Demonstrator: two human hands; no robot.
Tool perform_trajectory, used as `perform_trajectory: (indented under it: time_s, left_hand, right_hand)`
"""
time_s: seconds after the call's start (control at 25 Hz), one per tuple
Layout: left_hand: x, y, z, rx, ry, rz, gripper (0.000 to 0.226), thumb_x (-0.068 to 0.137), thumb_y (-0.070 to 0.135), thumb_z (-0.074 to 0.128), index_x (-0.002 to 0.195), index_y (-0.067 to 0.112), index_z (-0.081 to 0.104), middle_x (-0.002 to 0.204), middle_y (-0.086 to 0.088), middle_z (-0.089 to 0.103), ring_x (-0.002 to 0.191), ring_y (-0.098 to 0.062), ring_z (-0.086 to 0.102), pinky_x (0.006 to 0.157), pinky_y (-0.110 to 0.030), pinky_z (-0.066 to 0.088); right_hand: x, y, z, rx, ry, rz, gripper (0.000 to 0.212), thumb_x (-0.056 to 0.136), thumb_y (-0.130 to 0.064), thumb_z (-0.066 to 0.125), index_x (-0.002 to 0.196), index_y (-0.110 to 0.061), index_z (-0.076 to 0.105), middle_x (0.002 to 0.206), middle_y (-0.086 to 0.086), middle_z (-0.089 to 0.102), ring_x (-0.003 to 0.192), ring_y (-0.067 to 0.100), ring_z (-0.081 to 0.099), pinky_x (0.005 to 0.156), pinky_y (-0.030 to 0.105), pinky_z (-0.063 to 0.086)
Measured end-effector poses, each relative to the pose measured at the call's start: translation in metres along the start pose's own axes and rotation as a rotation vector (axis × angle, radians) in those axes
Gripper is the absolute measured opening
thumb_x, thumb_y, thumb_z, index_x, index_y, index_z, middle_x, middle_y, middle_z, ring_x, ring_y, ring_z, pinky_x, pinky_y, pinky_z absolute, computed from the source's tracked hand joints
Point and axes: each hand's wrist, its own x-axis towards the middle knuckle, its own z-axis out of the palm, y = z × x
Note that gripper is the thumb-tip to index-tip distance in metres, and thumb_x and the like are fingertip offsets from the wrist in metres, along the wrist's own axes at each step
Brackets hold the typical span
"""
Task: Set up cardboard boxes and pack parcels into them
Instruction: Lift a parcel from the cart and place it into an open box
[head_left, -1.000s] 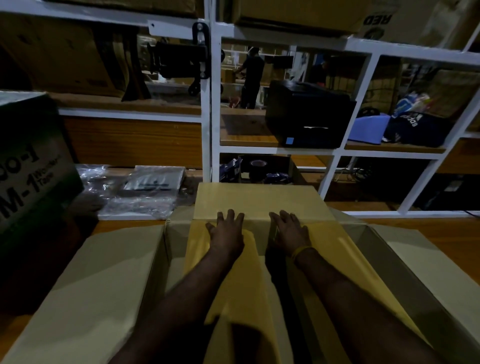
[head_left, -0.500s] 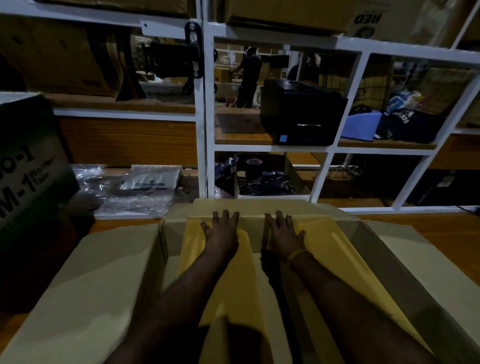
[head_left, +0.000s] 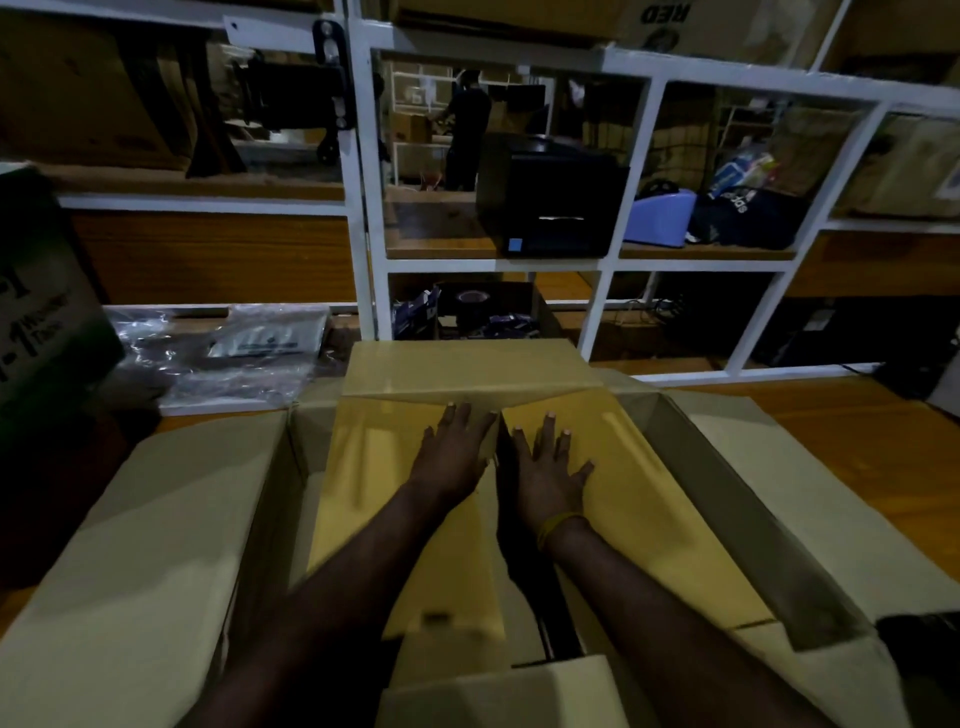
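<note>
A large open cardboard box (head_left: 156, 519) lies on the table in front of me, its outer flaps spread left and right. Inside it, two yellow-brown inner flaps (head_left: 374, 499) slope down toward the middle, with a dark gap between them. My left hand (head_left: 452, 457) presses flat on the left inner flap, fingers straight. My right hand (head_left: 545, 467) presses flat on the right inner flap, fingers spread, with a yellow band on its wrist. The far flap (head_left: 467, 364) stands behind my fingertips. The near flap (head_left: 493, 691) shows at the bottom edge.
A dark printed box (head_left: 41, 312) stands at the left. Clear plastic bags (head_left: 223, 353) lie behind the box. White shelving (head_left: 363, 208) holds a black printer (head_left: 550, 197), a tape roll (head_left: 470, 301) and bags. A person stands far behind the shelves.
Both hands have pushed the inner flaps lower into the box, and the far flap has tipped toward me. My right fingers have spread wider.
</note>
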Motion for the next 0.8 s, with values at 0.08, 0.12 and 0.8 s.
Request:
perform_trajectory:
  time_s: [0.08, 0.12, 0.8]
  left_hand:
    - [-0.007, 0.012, -0.002, -0.013, 0.010, 0.065, 0.071, 0.093, 0.029, 0.065, 0.153, 0.028, 0.028, 0.159, -0.012, 0.024, 0.145, -0.036, 0.027, 0.110, -0.052, 0.038]
    - [-0.009, 0.018, -0.003, -0.018, 0.012, 0.086, 0.072, 0.092, 0.029, 0.066, 0.153, 0.028, 0.029, 0.158, -0.013, 0.026, 0.143, -0.036, 0.031, 0.108, -0.050, 0.040]
    - [-0.001, 0.168, -0.038, -0.562, 0.377, 0.261, 0.077, 0.094, 0.017, 0.065, 0.157, 0.028, 0.023, 0.153, -0.006, 0.043, 0.121, -0.027, 0.056, 0.090, -0.042, 0.053]
  right_hand:
    - [-0.015, 0.006, -0.005, 0.005, -0.007, 0.034, 0.072, 0.103, -0.031, 0.044, 0.158, -0.025, -0.002, 0.161, 0.016, -0.026, 0.149, 0.045, -0.007, 0.107, 0.076, 0.018]
    - [-0.022, 0.008, -0.009, 0.012, -0.016, 0.044, 0.075, 0.102, -0.033, 0.047, 0.158, -0.024, -0.002, 0.160, 0.016, -0.027, 0.149, 0.045, -0.006, 0.107, 0.075, 0.019]
    - [-0.114, 0.082, -0.177, -0.190, 0.334, 0.012, 0.043, 0.101, -0.016, 0.039, 0.144, -0.020, 0.040, 0.121, 0.009, 0.057, 0.103, 0.031, 0.062, 0.071, 0.037, 0.045]
